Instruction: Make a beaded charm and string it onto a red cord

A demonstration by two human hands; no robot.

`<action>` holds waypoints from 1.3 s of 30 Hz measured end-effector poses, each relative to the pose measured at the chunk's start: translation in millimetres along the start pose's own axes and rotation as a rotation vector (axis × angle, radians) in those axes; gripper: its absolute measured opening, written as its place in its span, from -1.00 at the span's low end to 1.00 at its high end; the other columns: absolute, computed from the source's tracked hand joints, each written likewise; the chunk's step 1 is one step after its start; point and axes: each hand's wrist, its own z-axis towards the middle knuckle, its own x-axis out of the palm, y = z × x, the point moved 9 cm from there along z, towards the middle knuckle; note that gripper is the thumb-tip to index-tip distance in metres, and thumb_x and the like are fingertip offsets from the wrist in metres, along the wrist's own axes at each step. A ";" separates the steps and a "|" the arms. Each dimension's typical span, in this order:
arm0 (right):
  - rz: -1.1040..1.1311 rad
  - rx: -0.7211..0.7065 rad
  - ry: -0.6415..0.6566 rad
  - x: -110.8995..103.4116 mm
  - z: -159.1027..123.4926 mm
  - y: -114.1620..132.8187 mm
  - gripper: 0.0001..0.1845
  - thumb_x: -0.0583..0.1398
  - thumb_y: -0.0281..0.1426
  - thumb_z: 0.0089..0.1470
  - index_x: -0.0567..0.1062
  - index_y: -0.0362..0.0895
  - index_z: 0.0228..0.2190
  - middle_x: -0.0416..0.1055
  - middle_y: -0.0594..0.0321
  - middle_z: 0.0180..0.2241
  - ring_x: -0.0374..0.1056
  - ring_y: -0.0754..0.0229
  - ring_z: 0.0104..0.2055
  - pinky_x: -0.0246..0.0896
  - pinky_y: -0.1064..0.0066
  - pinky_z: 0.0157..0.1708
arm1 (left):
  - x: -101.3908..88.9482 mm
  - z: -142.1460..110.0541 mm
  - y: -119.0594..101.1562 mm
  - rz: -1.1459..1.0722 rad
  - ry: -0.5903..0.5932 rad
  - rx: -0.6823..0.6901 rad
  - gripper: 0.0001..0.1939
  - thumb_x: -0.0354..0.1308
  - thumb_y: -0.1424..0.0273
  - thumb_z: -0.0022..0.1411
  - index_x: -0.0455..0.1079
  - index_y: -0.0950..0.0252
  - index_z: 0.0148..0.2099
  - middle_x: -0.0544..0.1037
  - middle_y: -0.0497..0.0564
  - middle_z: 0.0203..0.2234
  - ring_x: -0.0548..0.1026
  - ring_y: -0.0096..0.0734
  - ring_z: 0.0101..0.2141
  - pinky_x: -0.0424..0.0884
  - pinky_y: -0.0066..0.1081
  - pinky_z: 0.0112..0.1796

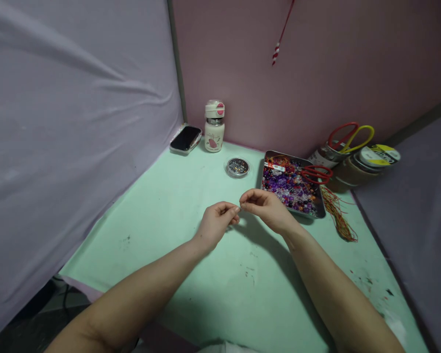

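Over the middle of the table, my left hand (218, 220) is closed in a pinch, thumb against fingers. My right hand (262, 206) pinches too, its fingertips almost meeting those of the left. Whatever lies between the fingertips is too small to make out. Just beyond the hands sits a small round clear case (238, 167) with dark and shiny bits in it. A metal tray (308, 214) of purple, clear, red and orange beads stands right behind my right hand, with red-handled scissors (316, 174) lying across its right side.
A white bottle (214, 135) and a phone (185, 138) stand at the back left of the green table (161, 206). At the right are a can holding red and yellow scissors (358, 137), a lidded jar (363, 166) and a bundle of cords (340, 218). A red-and-white string (276, 51) hangs on the back wall.
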 end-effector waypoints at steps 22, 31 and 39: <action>-0.877 -0.120 -0.418 -108.7 -8.2 33.5 -0.85 0.20 -0.35 -0.01 0.54 -0.13 -0.37 0.49 0.17 -0.39 0.35 0.14 -0.37 0.20 0.31 -0.31 | 2.9 -5.9 -10.1 -0.013 0.014 0.022 -0.73 0.27 0.17 0.05 0.48 0.30 -0.35 0.50 -0.04 -0.53 0.43 -0.47 -0.42 0.36 -0.41 -0.29; -1.288 0.012 -0.223 -129.3 4.5 -5.3 -0.84 0.17 -0.49 0.02 0.58 -0.14 -0.42 0.47 0.11 -0.35 0.34 0.13 -0.31 0.15 0.38 -0.26 | 2.5 -4.1 -2.8 0.000 -0.009 -0.025 -0.76 0.28 0.20 0.05 0.48 0.29 -0.34 0.50 -0.05 -0.54 0.42 -0.48 -0.44 0.34 -0.44 -0.32; -1.226 -0.004 -0.109 -131.7 15.1 -27.3 -0.84 0.19 -0.45 0.02 0.61 -0.12 -0.43 0.48 0.15 -0.35 0.34 0.17 -0.34 0.15 0.40 -0.29 | 3.0 -6.0 -2.0 -0.002 -0.015 -0.048 -0.75 0.28 0.19 0.05 0.48 0.29 -0.35 0.50 -0.04 -0.53 0.42 -0.49 -0.44 0.34 -0.45 -0.33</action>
